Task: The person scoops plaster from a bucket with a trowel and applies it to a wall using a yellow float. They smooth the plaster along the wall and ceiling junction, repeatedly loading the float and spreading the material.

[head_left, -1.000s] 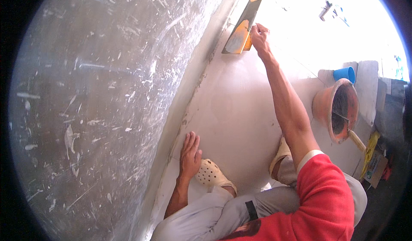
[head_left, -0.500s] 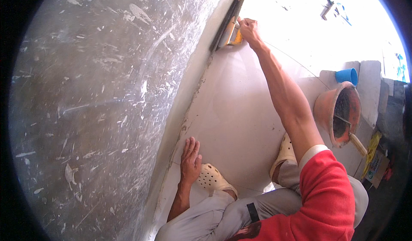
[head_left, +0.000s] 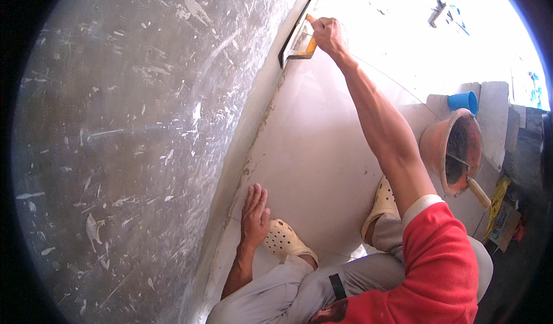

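Note:
My right hand (head_left: 329,36) is closed round the yellow handle of a plastering trowel (head_left: 297,52) at the far end of my reach. Its long blade lies along the pale strip (head_left: 254,113) where the grey, white-splashed wall (head_left: 132,151) meets the tiled floor (head_left: 317,145). Close to my body, my left hand (head_left: 254,217) has its fingers stretched out beside the foot of the wall, near my cream clog (head_left: 282,238). It holds nothing.
To the right, an orange bucket (head_left: 432,151) leans with dark residue inside and a small trowel's wooden handle (head_left: 479,193) over its rim. A blue cup (head_left: 461,101) is just beyond it. Grey boards (head_left: 493,122) and a cardboard piece (head_left: 504,226) are at the far right.
My right hand and the trowel have moved a little to the left, and the blade has tilted, now lying closer along the wall's foot. My left hand stays put.

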A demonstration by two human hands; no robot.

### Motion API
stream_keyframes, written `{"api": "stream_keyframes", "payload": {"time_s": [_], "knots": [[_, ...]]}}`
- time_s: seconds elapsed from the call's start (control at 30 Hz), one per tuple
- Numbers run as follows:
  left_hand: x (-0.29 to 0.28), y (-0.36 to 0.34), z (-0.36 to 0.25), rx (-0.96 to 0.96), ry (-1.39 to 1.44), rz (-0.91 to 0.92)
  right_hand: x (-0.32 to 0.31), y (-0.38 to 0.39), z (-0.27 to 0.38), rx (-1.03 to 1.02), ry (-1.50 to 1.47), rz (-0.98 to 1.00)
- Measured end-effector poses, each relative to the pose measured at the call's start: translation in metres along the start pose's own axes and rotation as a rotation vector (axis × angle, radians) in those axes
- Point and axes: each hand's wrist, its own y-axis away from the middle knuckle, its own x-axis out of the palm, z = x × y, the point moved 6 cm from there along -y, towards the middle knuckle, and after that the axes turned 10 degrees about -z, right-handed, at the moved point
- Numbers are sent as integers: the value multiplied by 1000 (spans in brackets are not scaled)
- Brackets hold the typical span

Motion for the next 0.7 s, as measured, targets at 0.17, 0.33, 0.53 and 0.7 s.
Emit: {"api": "stream_keyframes", "payload": {"time_s": [0.17,0.33,0.53,0.7], "knots": [[-1,0,-1,19,-6,-25,-19,15,30,-233,41,-99],[0,0,-2,30,-12,-34,-52,40,82,-112,8,-77],[1,-2,-2,28,-20,-37,-112,88,115,-226,-172,-301],[-1,-1,-2,30,6,-69,-79,60,35,15,-59,-194]]}}
